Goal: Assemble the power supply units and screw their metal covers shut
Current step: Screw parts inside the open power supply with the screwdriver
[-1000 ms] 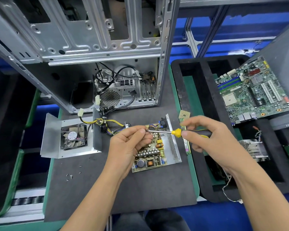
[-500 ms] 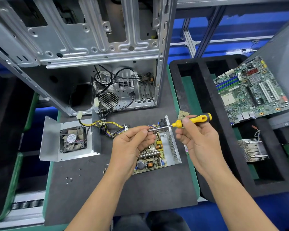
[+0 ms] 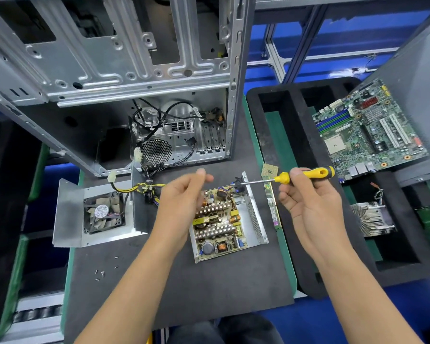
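Here, open power supply unit [image 3: 227, 219] on mat between our hands | right hand [image 3: 305, 194] pinches screwdriver [image 3: 305, 173]; left hand [image 3: 184, 194] loosely curled, empty | rigid tray, fragile board: we judge grip by metal walls

A round printed label [image 3: 101, 211] is seen on the fan hub [image 3: 104, 212], but its lettering is too small to be read.

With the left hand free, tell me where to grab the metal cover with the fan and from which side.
Probably take the metal cover by its bare flat wing left of the fan, coming in from its left edge. The right side is crowded by an upright wall and the yellow-black cable bundle, so pinching there risks snagging wires.
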The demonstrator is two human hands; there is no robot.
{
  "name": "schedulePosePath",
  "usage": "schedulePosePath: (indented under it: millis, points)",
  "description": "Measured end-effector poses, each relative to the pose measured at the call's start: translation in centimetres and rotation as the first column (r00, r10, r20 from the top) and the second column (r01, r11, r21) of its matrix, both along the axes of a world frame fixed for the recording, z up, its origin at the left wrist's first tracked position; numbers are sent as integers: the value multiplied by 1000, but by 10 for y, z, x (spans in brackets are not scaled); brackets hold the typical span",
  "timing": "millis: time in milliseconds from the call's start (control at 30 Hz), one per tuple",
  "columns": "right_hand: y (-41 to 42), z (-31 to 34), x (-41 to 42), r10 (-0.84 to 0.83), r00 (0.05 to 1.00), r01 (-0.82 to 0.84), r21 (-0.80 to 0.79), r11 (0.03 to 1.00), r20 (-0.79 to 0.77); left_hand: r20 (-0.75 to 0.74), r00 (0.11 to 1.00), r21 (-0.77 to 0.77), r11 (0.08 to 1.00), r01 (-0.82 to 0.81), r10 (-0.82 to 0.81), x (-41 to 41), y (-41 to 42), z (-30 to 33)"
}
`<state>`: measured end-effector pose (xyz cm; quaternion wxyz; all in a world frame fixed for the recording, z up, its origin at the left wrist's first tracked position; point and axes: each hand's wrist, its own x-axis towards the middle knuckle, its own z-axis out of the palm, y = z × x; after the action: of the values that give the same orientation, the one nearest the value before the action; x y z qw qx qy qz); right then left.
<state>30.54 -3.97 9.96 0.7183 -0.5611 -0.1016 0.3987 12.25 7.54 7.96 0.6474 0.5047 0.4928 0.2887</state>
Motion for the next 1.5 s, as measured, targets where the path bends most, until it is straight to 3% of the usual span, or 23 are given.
schedulePosePath:
  millis: [67,100,167,233,300,500,667,800,967,1233,1367,1500]
  points:
    - [-2,0,7,-43,999,43,0,999,-1,-313,934,230,941,249,-171,8,21,0]
    - [-3,0,9,-62,998,62,1,998,-2,-466,850,265,878,398,-245,17,31,1]
    - [-6,-1,14,-92,996,92,2,996,-4,-736,572,187,704,685,-361,37,44,-2]
    - [-9,-2,16,-116,993,116,2,993,-6,-883,285,51,527,849,-374,54,52,-12]
    - [-12,-3,17,-132,991,132,2,991,-10,-906,182,-13,455,890,-382,64,57,-24]
    - [-17,-3,16,-163,987,163,-3,987,-8,-863,178,-48,428,903,-472,68,71,-47]
    - [-15,-5,13,-183,983,182,-15,983,-21,-814,313,28,506,862,-489,63,73,-53]
    - [-11,-6,11,-182,983,181,-20,983,-19,-808,253,-82,527,846,-532,67,71,-57]
    - [-7,-9,4,-153,986,155,-34,987,67,-823,171,-139,484,864,-541,71,70,-63]
    - [-3,-9,-5,-127,958,154,-89,984,258,-789,401,0,653,757,-466,74,59,-70]
    - [-2,-6,-10,-105,941,140,-88,986,321,-689,539,6,740,673,-484,74,56,-76]
    - [-1,-2,-13,-110,938,143,-75,987,330,-713,480,-18,698,716,-511,76,55,-77]
